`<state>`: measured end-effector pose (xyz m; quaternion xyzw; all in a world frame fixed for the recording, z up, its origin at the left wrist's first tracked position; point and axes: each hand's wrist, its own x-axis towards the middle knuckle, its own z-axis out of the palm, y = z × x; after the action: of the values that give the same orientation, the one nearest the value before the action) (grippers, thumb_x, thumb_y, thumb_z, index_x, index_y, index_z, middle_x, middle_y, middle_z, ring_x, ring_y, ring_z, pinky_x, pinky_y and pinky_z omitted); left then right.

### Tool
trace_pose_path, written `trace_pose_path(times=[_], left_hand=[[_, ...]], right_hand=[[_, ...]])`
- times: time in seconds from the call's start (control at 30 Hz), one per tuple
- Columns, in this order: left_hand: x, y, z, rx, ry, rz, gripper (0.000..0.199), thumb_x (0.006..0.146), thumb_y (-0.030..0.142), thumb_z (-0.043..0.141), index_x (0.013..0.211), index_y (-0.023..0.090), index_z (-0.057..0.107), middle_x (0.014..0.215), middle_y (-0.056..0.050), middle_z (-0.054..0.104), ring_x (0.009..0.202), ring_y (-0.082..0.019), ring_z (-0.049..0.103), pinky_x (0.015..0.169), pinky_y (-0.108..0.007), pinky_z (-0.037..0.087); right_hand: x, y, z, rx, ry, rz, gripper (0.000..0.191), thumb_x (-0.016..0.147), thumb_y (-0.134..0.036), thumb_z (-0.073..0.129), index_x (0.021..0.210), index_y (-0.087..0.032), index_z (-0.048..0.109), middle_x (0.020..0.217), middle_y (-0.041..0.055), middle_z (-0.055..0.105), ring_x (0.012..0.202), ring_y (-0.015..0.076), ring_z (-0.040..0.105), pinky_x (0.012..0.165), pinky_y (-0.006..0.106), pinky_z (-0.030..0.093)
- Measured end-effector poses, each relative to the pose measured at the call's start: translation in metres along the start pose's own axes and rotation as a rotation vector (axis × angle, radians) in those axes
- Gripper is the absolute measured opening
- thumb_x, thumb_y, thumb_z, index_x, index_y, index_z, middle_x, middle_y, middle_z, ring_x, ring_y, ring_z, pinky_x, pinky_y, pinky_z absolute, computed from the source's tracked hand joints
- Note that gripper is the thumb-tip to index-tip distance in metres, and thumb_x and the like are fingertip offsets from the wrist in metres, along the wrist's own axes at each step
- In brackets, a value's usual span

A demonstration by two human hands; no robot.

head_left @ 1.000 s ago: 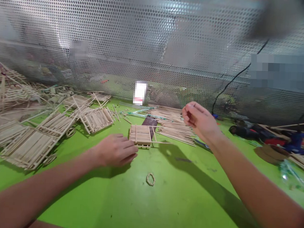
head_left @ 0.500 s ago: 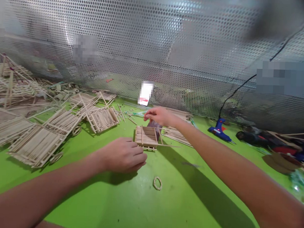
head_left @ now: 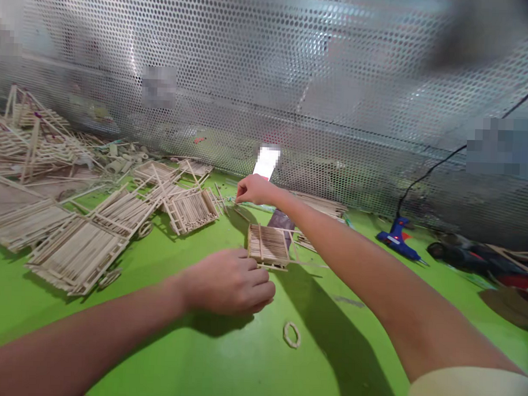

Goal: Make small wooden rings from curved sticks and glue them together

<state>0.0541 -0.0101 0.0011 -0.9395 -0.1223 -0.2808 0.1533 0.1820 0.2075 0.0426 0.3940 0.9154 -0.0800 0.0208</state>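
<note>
A small model cart of thin wooden sticks (head_left: 268, 245) lies on the green table, partly over a dark flat piece (head_left: 282, 220). My left hand (head_left: 233, 282) is closed at the cart's near left corner, knuckles up; its fingertips are hidden, so I cannot tell whether they grip the cart or something else. Beyond the cart, my right hand (head_left: 258, 190) reaches across with thumb and fingertips pinched together, above loose stick bits. Anything in that pinch is too small to make out. Nearer me lies a wheel-like ring of short stick pieces (head_left: 291, 335).
Finished-looking stick carts (head_left: 78, 252) crowd the left side, with another cart (head_left: 192, 211) closer in. A bright phone (head_left: 267, 162) leans by the perforated metal sheet (head_left: 234, 58). On the right are a blue glue gun (head_left: 399, 240) with its cable and dark tools (head_left: 456, 254).
My right hand has moved left and away from the cart, toward the loose stick bits, its fingers now pinched. My left hand stays at the cart's corner. The view has shifted slightly.
</note>
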Motion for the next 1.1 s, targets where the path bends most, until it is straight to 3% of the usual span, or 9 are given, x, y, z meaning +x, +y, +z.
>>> trace_pose_path(times=[0.23, 0.4, 0.63, 0.87, 0.97, 1.1], left_hand=[[0.0, -0.002, 0.001, -0.008, 0.002, -0.004, 0.023, 0.1, 0.024, 0.056, 0.078, 0.017, 0.061, 0.068, 0.002, 0.062, 0.056, -0.014, 0.051, 0.053, -0.033, 0.037], [0.001, -0.001, 0.001, -0.003, -0.006, -0.006, 0.025, 0.1, 0.024, 0.055, 0.077, 0.017, 0.061, 0.067, 0.002, 0.062, 0.055, -0.014, 0.052, 0.053, -0.034, 0.038], [-0.001, 0.0, 0.004, -0.008, -0.002, -0.005, 0.026, 0.101, 0.023, 0.054, 0.076, 0.017, 0.061, 0.067, 0.002, 0.062, 0.054, -0.014, 0.051, 0.053, -0.033, 0.037], [-0.001, -0.001, 0.004, -0.015, -0.018, -0.014, 0.025, 0.1, 0.022, 0.054, 0.077, 0.017, 0.061, 0.067, 0.001, 0.063, 0.054, -0.014, 0.053, 0.053, -0.033, 0.039], [-0.001, -0.001, 0.004, -0.03, -0.028, -0.018, 0.025, 0.1, 0.022, 0.053, 0.077, 0.017, 0.061, 0.067, 0.0, 0.064, 0.054, -0.014, 0.054, 0.053, -0.032, 0.039], [-0.003, -0.001, 0.004, -0.037, -0.047, -0.026, 0.021, 0.098, 0.018, 0.055, 0.078, 0.016, 0.062, 0.068, 0.001, 0.064, 0.056, -0.014, 0.055, 0.054, -0.031, 0.041]], right_hand=[[0.005, 0.001, -0.01, -0.026, 0.043, 0.042, 0.024, 0.097, -0.038, 0.069, 0.095, -0.014, 0.069, 0.094, 0.0029, 0.07, 0.085, 0.0169, 0.067, 0.081, 0.036, 0.057], [0.002, 0.002, -0.016, 0.038, 0.073, 0.057, 0.02, 0.084, -0.032, 0.081, 0.084, -0.014, 0.072, 0.082, 0.005, 0.074, 0.074, 0.016, 0.065, 0.068, 0.028, 0.048], [-0.004, -0.011, -0.016, 0.092, 0.034, 0.057, 0.05, 0.105, -0.042, 0.051, 0.07, -0.014, 0.072, 0.077, 0.0084, 0.075, 0.068, 0.0152, 0.065, 0.07, 0.029, 0.047], [0.0, -0.015, -0.009, 0.066, 0.033, 0.065, 0.03, 0.102, -0.039, 0.062, 0.121, -0.017, 0.065, 0.12, 0.0086, 0.067, 0.101, 0.0206, 0.068, 0.089, 0.041, 0.059], [0.0, -0.01, -0.013, 0.071, 0.063, 0.049, 0.03, 0.101, -0.038, 0.063, 0.121, -0.016, 0.065, 0.121, 0.0089, 0.067, 0.103, 0.0213, 0.067, 0.09, 0.042, 0.058], [-0.007, -0.001, -0.022, 0.084, 0.13, 0.044, 0.021, 0.095, -0.035, 0.069, 0.102, -0.015, 0.072, 0.099, 0.0075, 0.073, 0.084, 0.0171, 0.065, 0.076, 0.03, 0.05]])
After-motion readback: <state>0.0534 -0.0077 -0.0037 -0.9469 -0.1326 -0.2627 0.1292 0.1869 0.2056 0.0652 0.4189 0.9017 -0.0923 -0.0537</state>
